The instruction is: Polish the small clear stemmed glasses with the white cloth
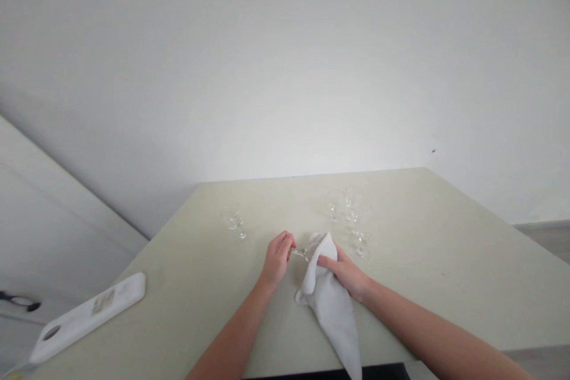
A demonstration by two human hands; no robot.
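My left hand (278, 259) pinches the foot of a small stemmed glass (301, 252) held sideways above the pale table (418, 261). My right hand (345, 270) is closed on a white cloth (332, 303) that wraps the bowl of that glass, so the bowl is hidden. The cloth hangs down past the table's near edge.
A lone stemmed glass (234, 222) stands to the left of my hands. A cluster of clear glasses (351, 214) stands at the back right, just beyond my right hand. A white cutting board (86, 316) lies at the table's left edge. A white wall rises behind.
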